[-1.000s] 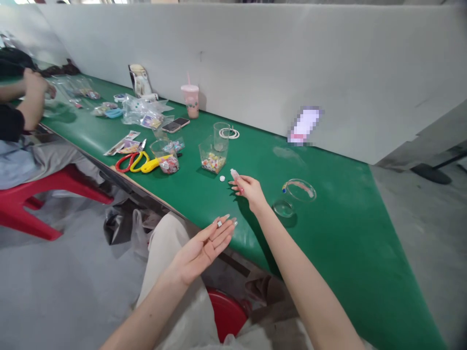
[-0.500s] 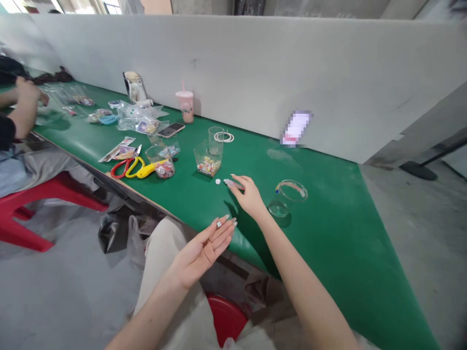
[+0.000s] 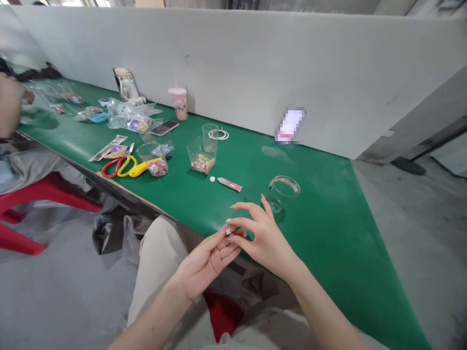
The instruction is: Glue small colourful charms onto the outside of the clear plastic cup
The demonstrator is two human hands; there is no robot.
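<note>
Palm up, my left hand (image 3: 211, 257) pinches a small pale square piece (image 3: 228, 232) between thumb and forefinger; its exact kind is too small to make out. My right hand (image 3: 260, 233) is over the left fingertips, its fingers curved and apart, thumb and forefinger close around the piece. Whether they touch it I cannot tell. Beyond both hands a small pink-and-white tube (image 3: 230, 184) lies on the green tabletop, with a little white cap (image 3: 212, 179) beside its nozzle. To the right are a clear ring-shaped bracelet (image 3: 285, 186) and a small clear round dish (image 3: 274, 204).
A clear square cup (image 3: 202, 158) of colourful bits stands near a tall clear glass (image 3: 210, 138). Left of it are a cup of pinkish bits (image 3: 158, 167), scissors (image 3: 118, 166), phones (image 3: 165, 128) and a pink drink cup (image 3: 178, 103). A co-worker's arm (image 3: 10, 104) shows at far left.
My right hand has let go of the tube, leaving it on the table, and moved toward me to my left fingertips. The left hand still holds the small piece. The view shifted slightly.
</note>
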